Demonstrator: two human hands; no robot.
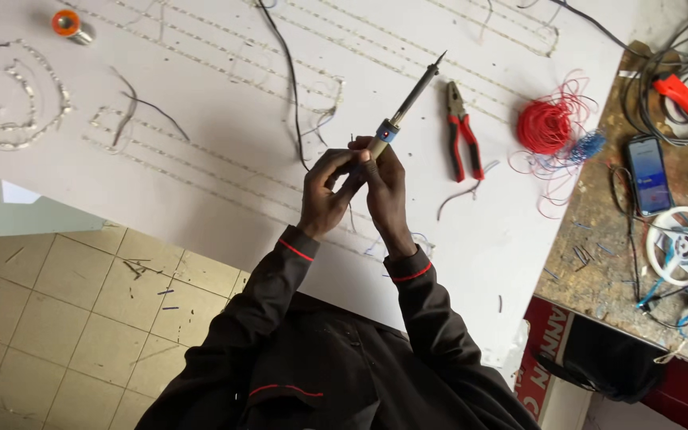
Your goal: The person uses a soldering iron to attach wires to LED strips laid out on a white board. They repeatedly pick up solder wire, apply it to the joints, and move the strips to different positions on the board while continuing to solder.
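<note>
- Head view showed your right hand (386,185) closed around the soldering iron (404,107) handle, tip raised over the white board (201,119).
- Your left hand (324,191) pinched something small beside the handle; I could not tell what.
- Pliers (463,131) and red wire (547,126) lay to the right.
- The step seemed to be preparation; next move needs a steady tip.

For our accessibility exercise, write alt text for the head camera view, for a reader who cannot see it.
Two hands, left hand and right hand, hold a soldering iron by its handle, tip pointing up and away over a white board. Red-handled pliers and a coil of red wire lie to the right.
</note>
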